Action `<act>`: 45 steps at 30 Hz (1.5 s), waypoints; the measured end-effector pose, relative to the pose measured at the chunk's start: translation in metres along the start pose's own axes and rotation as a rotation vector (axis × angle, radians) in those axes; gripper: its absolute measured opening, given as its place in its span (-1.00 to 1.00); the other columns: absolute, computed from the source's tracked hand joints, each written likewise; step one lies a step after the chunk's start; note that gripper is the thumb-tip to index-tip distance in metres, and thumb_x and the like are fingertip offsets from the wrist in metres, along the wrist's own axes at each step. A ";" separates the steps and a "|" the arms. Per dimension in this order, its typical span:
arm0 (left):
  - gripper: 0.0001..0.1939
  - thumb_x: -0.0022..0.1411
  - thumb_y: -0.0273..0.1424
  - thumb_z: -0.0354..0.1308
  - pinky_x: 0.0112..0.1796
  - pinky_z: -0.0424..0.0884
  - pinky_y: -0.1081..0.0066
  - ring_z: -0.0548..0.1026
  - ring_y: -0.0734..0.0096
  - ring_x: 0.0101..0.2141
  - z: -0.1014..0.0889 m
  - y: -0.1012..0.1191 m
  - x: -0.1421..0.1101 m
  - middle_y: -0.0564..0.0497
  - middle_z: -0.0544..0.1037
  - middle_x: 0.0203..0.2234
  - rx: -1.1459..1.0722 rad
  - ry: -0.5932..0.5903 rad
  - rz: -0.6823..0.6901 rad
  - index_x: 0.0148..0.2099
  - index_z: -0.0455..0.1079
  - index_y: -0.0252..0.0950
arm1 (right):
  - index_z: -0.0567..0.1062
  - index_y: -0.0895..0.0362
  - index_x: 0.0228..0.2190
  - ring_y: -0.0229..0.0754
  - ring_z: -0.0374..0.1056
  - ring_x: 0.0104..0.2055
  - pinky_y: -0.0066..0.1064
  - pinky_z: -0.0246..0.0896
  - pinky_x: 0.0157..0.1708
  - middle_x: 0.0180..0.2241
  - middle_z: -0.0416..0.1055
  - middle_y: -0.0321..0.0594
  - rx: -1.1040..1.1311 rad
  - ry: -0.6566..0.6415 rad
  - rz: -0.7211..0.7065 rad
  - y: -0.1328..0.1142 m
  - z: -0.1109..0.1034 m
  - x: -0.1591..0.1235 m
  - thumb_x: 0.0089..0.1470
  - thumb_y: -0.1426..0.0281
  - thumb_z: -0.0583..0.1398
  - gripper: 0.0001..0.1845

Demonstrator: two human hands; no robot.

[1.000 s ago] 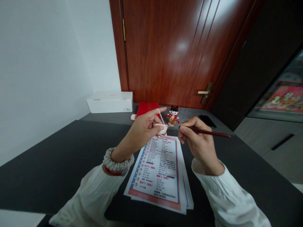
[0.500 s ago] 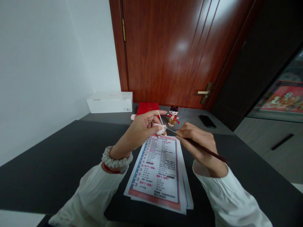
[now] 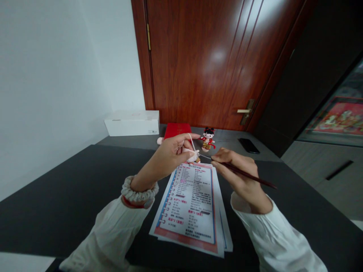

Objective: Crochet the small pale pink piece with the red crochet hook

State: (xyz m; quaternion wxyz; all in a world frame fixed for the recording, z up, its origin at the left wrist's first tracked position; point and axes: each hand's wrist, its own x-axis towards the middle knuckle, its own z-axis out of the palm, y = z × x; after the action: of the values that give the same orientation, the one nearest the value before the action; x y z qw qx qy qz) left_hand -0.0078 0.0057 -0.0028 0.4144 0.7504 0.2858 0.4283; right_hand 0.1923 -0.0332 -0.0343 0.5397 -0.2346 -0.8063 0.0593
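My left hand pinches a small piece of pale crochet work between thumb and fingers. A strand of white yarn runs from the raised index finger down to the piece. My right hand grips a crochet hook with a dark brown handle, held like a pen. Its thin metal shaft reaches left to the edge of the crochet piece; the very tip is too small to make out. Beneath both hands lie printed pattern sheets, stacked slightly askew on the dark table.
Behind my hands stands a crocheted doll in red, beside a red box-like object. A white box sits at the back left, and a black phone lies at the back right. A wooden door rises behind the table.
The hook's handle has swung to a slightly flatter angle, its rear end a little higher and further right. My left hand keeps almost the same place on the crochet piece.
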 end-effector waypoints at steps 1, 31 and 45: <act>-0.58 0.10 -0.55 0.12 -0.39 0.29 0.46 0.39 0.52 -0.46 0.000 0.000 0.000 0.10 0.43 -0.49 0.002 0.004 0.002 0.06 0.34 -0.42 | 0.42 0.09 -0.34 -0.23 0.34 -0.38 -0.35 0.27 -0.36 -0.43 0.41 -0.28 0.005 0.023 0.017 0.000 0.001 -0.001 0.15 0.55 0.18 -0.88; -0.51 0.15 -0.50 0.13 -0.31 0.35 0.40 0.44 0.44 -0.40 0.009 0.002 0.001 0.04 0.47 -0.45 0.080 0.137 0.044 0.15 0.27 -0.44 | 0.43 0.10 -0.41 -0.28 0.33 -0.40 -0.40 0.23 -0.39 -0.45 0.41 -0.31 0.024 0.187 0.169 -0.010 0.017 0.002 0.11 0.55 0.20 -0.88; -0.29 0.14 -0.51 0.18 -0.32 0.34 0.46 0.42 0.50 -0.42 0.013 0.008 -0.002 0.10 0.45 -0.46 -0.216 0.117 0.004 0.32 0.06 -0.35 | 0.42 0.06 -0.41 -0.29 0.30 -0.49 -0.41 0.21 -0.52 -0.51 0.37 -0.36 0.579 0.463 0.183 0.011 0.042 0.002 0.09 0.52 0.20 -0.89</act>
State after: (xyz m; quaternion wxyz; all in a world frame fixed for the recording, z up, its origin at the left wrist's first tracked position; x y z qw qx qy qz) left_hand 0.0029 -0.0044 -0.0007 0.4747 0.6756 0.2602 0.5006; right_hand 0.1575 -0.0161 -0.0538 0.7439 -0.1507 -0.5888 0.2780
